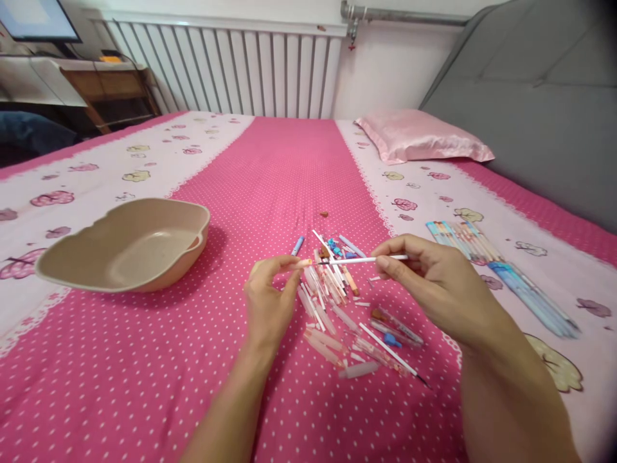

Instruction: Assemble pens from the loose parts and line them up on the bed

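Note:
Over a pink dotted bedspread, my left hand (268, 296) pinches a small peach-coloured pen part (304, 262) between thumb and forefinger. My right hand (434, 283) pinches a thin white pen refill (359, 260), held level, its left tip meeting the peach part. Both hands hover just above a scattered pile of pen parts (347, 315): clear barrels, white refills, blue and orange caps.
A beige plastic basin (126, 244) sits on the bed to the left. A row of assembled pens (501, 267) lies at the right. A pink pillow (424, 136) rests by the grey headboard. A white radiator (226, 64) stands behind the bed.

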Available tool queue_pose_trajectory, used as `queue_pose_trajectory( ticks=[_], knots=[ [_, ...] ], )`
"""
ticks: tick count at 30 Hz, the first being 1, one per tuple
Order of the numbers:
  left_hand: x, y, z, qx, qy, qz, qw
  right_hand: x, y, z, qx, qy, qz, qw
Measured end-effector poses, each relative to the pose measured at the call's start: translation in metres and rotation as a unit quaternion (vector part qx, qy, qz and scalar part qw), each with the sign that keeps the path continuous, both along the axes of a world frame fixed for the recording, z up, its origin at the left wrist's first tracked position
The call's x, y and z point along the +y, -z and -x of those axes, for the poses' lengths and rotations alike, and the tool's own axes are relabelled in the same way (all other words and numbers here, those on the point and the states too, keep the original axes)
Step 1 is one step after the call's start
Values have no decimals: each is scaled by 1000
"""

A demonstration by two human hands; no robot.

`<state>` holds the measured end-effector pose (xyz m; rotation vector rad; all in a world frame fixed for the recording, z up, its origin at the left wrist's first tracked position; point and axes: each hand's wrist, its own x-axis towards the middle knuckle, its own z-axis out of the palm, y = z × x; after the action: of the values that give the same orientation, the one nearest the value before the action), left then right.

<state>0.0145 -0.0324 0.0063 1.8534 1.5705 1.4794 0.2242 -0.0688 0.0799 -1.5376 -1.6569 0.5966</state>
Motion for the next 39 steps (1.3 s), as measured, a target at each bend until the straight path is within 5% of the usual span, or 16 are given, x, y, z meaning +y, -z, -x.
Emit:
queue_pose_trajectory(
  ticks=[18, 26, 39],
  knots=[
    [-5, -3, -6, 66, 64, -65, 994, 6, 9, 12, -21, 21, 3, 1000],
    [-7, -5, -10, 39, 101, -31, 994, 7, 10, 16, 30, 37, -31, 998],
    [-8, -3, -11, 45, 137, -31, 989, 5, 7, 28, -31, -9, -95, 995]
  ],
)
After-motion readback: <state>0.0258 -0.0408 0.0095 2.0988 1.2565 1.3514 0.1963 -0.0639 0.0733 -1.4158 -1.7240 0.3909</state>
